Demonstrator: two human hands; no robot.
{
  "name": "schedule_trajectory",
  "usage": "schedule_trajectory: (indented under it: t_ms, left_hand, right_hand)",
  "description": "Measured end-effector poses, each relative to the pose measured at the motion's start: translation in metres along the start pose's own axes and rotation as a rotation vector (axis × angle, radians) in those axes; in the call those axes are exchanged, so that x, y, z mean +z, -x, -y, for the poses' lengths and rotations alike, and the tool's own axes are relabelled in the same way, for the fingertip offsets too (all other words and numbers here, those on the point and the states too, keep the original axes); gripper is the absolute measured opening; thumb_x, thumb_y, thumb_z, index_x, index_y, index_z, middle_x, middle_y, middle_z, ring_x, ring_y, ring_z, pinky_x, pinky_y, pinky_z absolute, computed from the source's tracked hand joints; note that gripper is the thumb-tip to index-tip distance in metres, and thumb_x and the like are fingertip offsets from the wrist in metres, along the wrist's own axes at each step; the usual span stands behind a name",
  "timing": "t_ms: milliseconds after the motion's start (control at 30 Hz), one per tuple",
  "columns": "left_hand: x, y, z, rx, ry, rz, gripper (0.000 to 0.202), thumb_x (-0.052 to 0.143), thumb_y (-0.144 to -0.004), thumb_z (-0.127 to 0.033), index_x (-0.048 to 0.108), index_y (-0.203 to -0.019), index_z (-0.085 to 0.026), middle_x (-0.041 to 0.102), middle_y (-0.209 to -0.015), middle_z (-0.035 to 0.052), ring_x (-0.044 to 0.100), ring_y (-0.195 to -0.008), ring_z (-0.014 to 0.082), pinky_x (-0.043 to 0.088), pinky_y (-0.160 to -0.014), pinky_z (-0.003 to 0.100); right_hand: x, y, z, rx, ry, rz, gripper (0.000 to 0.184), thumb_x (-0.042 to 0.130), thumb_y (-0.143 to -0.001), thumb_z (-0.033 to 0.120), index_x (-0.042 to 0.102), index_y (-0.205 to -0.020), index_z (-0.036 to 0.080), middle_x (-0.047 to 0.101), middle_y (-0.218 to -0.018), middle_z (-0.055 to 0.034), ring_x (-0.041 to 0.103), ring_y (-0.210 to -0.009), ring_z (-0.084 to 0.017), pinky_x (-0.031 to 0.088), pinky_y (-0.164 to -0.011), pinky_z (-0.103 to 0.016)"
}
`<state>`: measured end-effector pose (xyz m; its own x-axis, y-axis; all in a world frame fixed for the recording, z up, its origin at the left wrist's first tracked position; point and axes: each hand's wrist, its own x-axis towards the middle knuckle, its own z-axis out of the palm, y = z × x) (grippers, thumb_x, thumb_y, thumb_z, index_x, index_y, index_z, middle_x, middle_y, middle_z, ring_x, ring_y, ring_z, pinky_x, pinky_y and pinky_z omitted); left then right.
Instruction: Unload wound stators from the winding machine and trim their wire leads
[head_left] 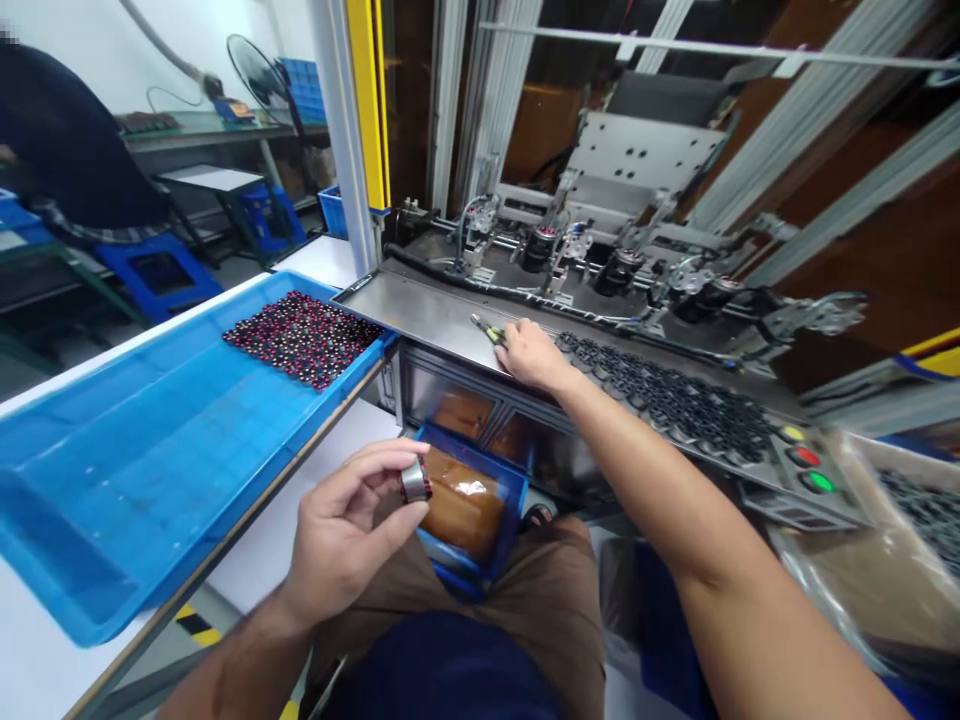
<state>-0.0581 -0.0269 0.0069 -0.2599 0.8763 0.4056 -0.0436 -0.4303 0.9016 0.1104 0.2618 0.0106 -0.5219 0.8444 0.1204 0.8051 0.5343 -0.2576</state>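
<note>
My left hand (346,525) is raised over my lap, its fingers pinched on a small metal cylinder with a red end (415,482). My right hand (529,352) reaches out to the steel machine shelf (420,310) and closes on a tool with green-yellow handles (486,330) that lies there. Just right of that hand, several black ring parts (675,400) are spread over the shelf. A big blue tray (135,450) at my left holds a patch of dark red-tipped parts (304,335) in its far corner.
Behind the shelf stand machine stations with motors and cables (615,265). Yellow, red and green buttons (806,460) sit at the shelf's right end. A small blue bin with a brown bag (465,505) hangs below. Another person in dark clothes (60,140) sits at far left.
</note>
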Motion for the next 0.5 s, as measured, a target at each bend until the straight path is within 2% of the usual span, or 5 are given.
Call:
schedule_trajectory:
  t_ms: [167,300,400,433,500]
  left_hand:
    - [0.008,0.000,0.001,-0.072,0.063,-0.016,0.037,0.074,-0.076,-0.005,0.070,-0.109,-0.020,0.070,-0.118,0.0109,0.068,-0.109,0.0224,0.057,-0.093,0.031]
    - [0.014,0.000,-0.001,-0.125,0.083,-0.028,0.035,0.075,-0.075,-0.007,0.070,-0.108,-0.019,0.071,-0.118,0.0107,0.070,-0.106,0.0227,0.058,-0.092,0.031]
    - [0.021,-0.002,-0.002,-0.151,0.103,0.003,0.035,0.074,-0.076,-0.006,0.070,-0.109,-0.020,0.071,-0.119,0.0092,0.070,-0.105,0.0213,0.058,-0.091,0.029]
    - [0.024,-0.002,-0.002,-0.157,0.111,0.023,0.035,0.073,-0.077,-0.006,0.070,-0.109,-0.021,0.071,-0.119,0.0083,0.070,-0.104,0.0204,0.058,-0.091,0.028]
    - [0.031,-0.003,-0.002,-0.170,0.131,0.073,0.036,0.071,-0.079,-0.005,0.069,-0.110,-0.022,0.071,-0.119,0.0065,0.070,-0.104,0.0186,0.058,-0.092,0.026]
  right_hand:
    - [-0.021,0.020,-0.011,0.008,-0.221,-0.044,0.041,0.031,-0.098,0.036,0.053,-0.118,0.007,0.061,-0.110,-0.0203,0.060,-0.102,-0.028,0.045,-0.093,-0.041]
    - [-0.021,0.101,0.000,-0.028,-0.510,-0.080,0.053,0.004,-0.101,0.045,0.028,-0.139,0.018,0.057,-0.114,-0.0121,0.066,-0.087,-0.017,0.054,-0.072,-0.029]
    - [-0.003,0.192,0.024,-0.096,-1.108,-0.004,0.051,0.047,-0.095,0.049,0.033,-0.137,0.023,0.059,-0.103,-0.0076,0.063,-0.088,-0.018,0.054,-0.073,-0.032]
    - [0.005,0.220,0.033,-0.078,-1.140,0.060,0.051,0.060,-0.089,0.042,0.040,-0.132,0.023,0.059,-0.098,-0.0056,0.062,-0.083,-0.017,0.054,-0.072,-0.030]
    - [0.018,0.265,0.050,-0.092,-1.122,0.077,0.046,0.066,-0.085,0.031,0.046,-0.125,0.024,0.061,-0.094,-0.0044,0.061,-0.075,-0.014,0.054,-0.069,-0.028]
